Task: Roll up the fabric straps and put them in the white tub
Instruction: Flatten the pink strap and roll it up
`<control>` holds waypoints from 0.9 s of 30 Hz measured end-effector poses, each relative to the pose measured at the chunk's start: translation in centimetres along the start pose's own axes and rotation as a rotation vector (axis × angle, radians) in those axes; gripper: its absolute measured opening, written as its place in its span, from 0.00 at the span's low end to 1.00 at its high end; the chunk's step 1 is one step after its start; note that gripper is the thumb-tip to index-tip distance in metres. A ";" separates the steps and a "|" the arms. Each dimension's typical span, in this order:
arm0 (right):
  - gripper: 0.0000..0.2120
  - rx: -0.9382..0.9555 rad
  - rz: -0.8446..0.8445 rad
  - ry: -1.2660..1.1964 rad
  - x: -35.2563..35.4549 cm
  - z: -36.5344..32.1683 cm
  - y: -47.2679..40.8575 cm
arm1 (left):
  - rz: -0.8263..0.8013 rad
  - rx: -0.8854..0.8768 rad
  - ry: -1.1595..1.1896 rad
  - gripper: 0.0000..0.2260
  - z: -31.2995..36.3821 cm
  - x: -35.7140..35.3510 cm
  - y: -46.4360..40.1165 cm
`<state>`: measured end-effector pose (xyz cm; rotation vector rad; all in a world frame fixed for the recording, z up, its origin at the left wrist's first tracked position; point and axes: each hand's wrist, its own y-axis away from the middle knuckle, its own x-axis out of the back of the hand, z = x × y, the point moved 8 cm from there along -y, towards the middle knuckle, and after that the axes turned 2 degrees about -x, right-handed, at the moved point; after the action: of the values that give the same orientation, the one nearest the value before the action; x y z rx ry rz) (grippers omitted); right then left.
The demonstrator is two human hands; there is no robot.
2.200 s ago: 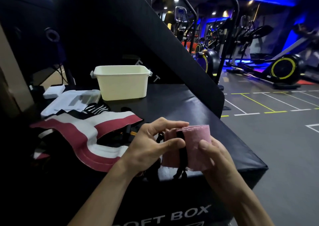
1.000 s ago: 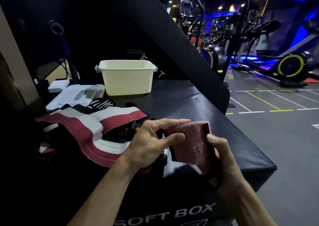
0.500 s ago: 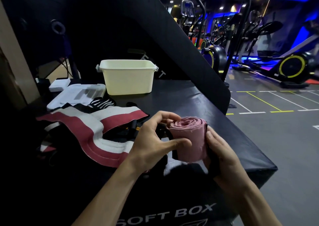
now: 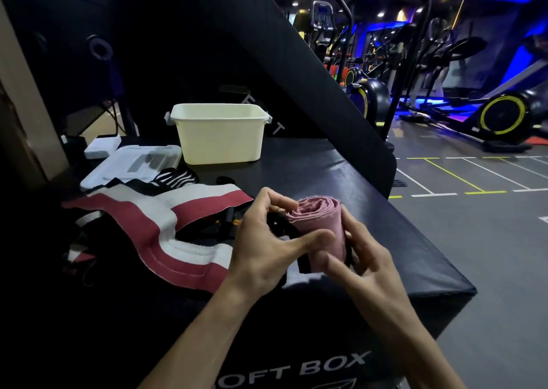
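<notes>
Holding the pink rolled strap (image 4: 318, 225) upright, your left hand (image 4: 267, 249) and right hand (image 4: 360, 265) pinch it between them.

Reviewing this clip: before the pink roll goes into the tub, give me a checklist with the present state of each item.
1. Pink fabric strap rolled into a coil: ok, the spiral end faces up.
2. Both hands on the roll: ok, left hand and right hand grip it from either side.
3. Black loop tail tucked in: not ok, it hangs loose below the roll.
4. White plastic tub open and upright on the black soft box: ok.
5. Room inside the tub: cannot tell, the inside is hidden from this angle.
6. Other straps done: not ok, the red and white fabric strap lies unrolled.
</notes>
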<state>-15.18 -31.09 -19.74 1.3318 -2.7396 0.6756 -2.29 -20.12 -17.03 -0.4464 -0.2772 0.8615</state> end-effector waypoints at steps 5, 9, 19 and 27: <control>0.33 0.016 0.070 0.074 0.0 -0.2 0.0 | 0.046 0.027 0.004 0.26 -0.2 -1.5 1.0; 0.31 0.036 0.196 0.128 1.5 -0.3 0.3 | -0.139 0.029 -0.028 0.23 -0.4 -1.7 0.5; 0.32 0.051 0.331 0.151 3.6 -0.4 0.6 | -0.297 -0.108 -0.192 0.11 1.7 1.3 -0.5; 0.33 0.060 0.302 0.127 3.1 -0.1 0.3 | -0.260 0.110 -0.041 0.07 -0.8 2.4 -0.8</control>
<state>-17.40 -33.22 -19.09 0.8550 -2.8616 0.8315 0.05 -18.91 -17.24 -0.2826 -0.3161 0.6281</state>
